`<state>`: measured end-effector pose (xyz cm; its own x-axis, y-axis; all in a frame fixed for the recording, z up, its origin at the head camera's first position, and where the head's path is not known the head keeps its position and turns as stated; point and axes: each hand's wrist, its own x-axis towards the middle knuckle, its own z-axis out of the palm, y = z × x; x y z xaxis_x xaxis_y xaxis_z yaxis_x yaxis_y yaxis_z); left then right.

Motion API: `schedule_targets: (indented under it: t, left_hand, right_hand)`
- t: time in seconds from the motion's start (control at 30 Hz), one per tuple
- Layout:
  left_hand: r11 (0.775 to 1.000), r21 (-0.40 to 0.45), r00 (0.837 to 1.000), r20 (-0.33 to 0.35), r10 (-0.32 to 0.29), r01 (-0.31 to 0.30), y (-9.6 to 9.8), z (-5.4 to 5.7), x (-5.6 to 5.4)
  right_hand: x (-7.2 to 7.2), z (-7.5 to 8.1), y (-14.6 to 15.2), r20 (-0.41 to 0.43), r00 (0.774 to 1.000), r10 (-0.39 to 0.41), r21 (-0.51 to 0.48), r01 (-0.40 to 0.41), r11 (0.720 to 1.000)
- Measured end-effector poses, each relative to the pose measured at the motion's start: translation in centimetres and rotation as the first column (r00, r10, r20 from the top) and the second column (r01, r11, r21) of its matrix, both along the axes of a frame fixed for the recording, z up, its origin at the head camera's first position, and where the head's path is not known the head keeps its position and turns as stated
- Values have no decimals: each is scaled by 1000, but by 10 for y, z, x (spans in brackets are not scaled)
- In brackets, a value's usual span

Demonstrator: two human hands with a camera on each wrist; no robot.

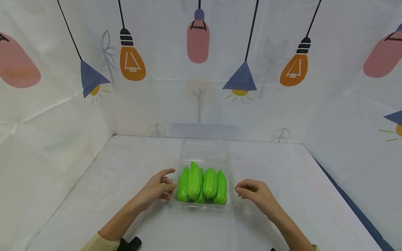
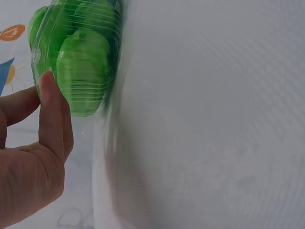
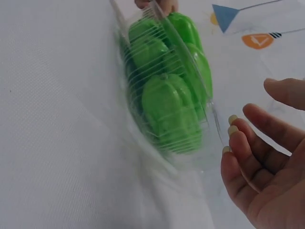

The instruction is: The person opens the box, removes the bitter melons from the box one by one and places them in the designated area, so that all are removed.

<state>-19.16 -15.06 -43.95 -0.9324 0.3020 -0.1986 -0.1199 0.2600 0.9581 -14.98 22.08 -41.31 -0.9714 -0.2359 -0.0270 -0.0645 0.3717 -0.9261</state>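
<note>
A clear plastic clamshell box stands on the white table with its lid folded open toward the back. Several glossy bright green peppers, apparently imitation ones, lie side by side in it; ridged walls partly cover them in the wrist views. At the box's left side is my left hand, index finger stretched out, fingertips right at the rim. My right hand hovers just off the right side, its fingers loosely bent and spread from the thumb, holding nothing.
The white tabletop runs back to a pale curtain printed with lamps and bulbs. Similar sheets hang along the left and right sides. A black strap piece sits by the left sleeve.
</note>
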Motion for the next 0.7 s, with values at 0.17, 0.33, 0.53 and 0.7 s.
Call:
schedule_targets:
  t: [0.17,0.33,0.53,0.7]
  left_hand:
    - [1000,3,1000,18,-1,0,2,1,1]
    - [1000,4,1000,13,-6,6,2,0,3]
    - [1000,6,1000,9,-5,4,2,-1,3]
    - [1000,15,1000,19,-7,7,1,-1,3]
  right_hand:
    - [-5,-4,-3,-6,1000,-8,21,8,1000]
    - [-8,-7,-5,-14,1000,-15,27,15,1000]
    - [-9,-9,-6,-17,1000,-22,30,22,999]
    - [-10,-9,-6,-30,999,-18,31,19,999]
